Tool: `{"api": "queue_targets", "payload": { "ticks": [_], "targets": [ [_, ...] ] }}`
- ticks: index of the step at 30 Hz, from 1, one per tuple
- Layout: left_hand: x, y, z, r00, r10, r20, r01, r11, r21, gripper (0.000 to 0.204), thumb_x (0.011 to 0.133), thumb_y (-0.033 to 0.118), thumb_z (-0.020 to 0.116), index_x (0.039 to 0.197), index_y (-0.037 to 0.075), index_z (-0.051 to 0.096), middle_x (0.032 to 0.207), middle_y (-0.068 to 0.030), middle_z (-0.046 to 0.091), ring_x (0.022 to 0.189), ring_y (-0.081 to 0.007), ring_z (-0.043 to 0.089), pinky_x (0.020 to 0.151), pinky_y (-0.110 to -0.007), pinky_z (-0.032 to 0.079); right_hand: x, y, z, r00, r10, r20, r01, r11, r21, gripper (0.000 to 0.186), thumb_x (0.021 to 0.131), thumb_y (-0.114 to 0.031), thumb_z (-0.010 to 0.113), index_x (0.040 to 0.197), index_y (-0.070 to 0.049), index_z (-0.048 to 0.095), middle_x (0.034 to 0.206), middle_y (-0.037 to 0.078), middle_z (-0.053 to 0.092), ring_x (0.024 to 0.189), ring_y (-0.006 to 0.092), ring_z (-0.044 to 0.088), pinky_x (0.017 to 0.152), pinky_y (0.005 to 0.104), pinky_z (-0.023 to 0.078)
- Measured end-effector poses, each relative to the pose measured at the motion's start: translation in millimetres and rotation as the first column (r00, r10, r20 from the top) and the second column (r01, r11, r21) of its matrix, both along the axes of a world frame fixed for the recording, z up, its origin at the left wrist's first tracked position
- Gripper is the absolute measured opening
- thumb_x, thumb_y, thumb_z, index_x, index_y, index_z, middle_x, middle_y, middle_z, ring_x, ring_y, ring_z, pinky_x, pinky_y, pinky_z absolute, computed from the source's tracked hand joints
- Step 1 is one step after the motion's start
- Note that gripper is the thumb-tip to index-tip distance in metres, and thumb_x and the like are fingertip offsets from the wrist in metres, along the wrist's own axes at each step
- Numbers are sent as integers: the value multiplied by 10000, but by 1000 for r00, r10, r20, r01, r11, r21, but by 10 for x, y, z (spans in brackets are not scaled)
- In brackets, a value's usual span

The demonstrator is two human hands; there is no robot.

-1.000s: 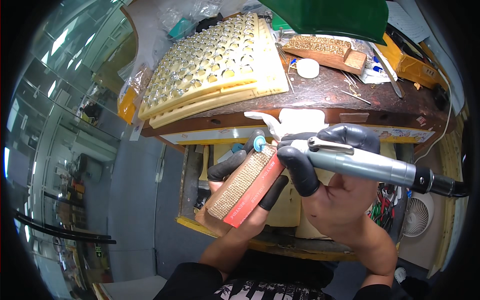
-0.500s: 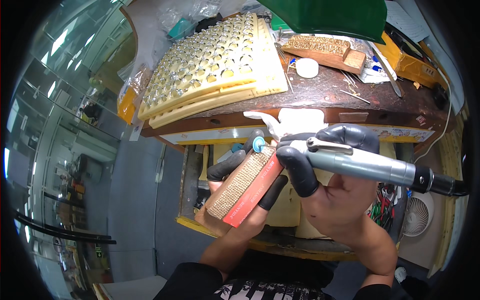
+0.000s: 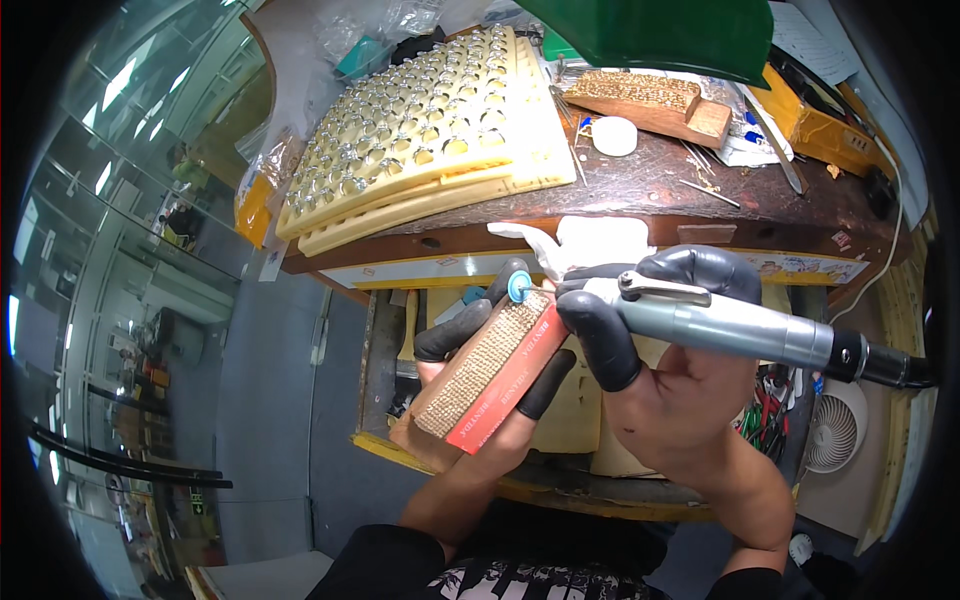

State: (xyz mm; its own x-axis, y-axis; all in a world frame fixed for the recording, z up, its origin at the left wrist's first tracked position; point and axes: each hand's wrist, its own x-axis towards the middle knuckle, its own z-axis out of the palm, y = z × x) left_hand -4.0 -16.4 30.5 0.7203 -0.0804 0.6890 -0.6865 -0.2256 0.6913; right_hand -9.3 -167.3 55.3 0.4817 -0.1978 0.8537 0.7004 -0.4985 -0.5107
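My left hand (image 3: 545,388), with black finger cots, is closed around a wooden block (image 3: 418,430). Rows of small gold-coloured pieces (image 3: 480,365) cover the block's top, and red tape (image 3: 505,392) runs along its near right side. In my right hand (image 3: 665,395), also in black finger cots, is a grey rotary handpiece (image 3: 740,328) with a metal lever on its body. A thin shaft from its tip carries a small blue disc (image 3: 518,287). The disc sits at the block's far end, by the gold pieces; whether it touches them I cannot tell.
Cream trays (image 3: 430,150) filled with silver rings stand on the wooden bench (image 3: 640,195). Behind are a second block with gold pieces (image 3: 640,92), a white round container (image 3: 614,136) and a green lamp shade (image 3: 660,35). An open drawer (image 3: 560,425) lies below my hands; a fan (image 3: 838,430) is at right.
The handpiece and my right hand have shifted very slightly to the right, and the blue disc has moved a little with them. The block is almost still.
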Motion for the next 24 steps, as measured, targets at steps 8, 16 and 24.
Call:
{"api": "queue_targets", "payload": {
  "ticks": [8, 16, 24],
  "targets": [
    [8, 8, -10, 1000, -8, -1, 8, 1000, -7, 322, 782, 35, 777, 1094, -7, 712, 1115, -108, 704, 1072, -224, 635, 964, -357, 420, -3, 4, 13, 1000, 12, -25, -12, 1000, -10, 208, 740, -36, 844, 882, 4, 698, 985, 108, 597, 878, 192, 577, 740, 294, 460],
    [-1, -41, -50, 1000, -2, 0, 2, 996, -89, 327, 783, 38, 780, 1099, 0, 708, 1132, -105, 696, 1073, -217, 632, 967, -355, 419, 1, -4, 2, 999, 18, -32, -18, 1000, -8, 220, 731, -48, 853, 876, 5, 697, 963, 98, 604, 882, 197, 577, 736, 296, 463],
    [-12, -30, -90, 999, -23, -33, 17, 984, -177, 345, 788, 61, 788, 1120, 10, 709, 1149, -103, 686, 1114, -213, 596, 980, -363, 417, -13, 21, 4, 994, 71, -81, -63, 994, 93, 199, 732, -53, 851, 871, -4, 718, 940, 86, 621, 911, 202, 568, 763, 310, 457]
  ]
}}
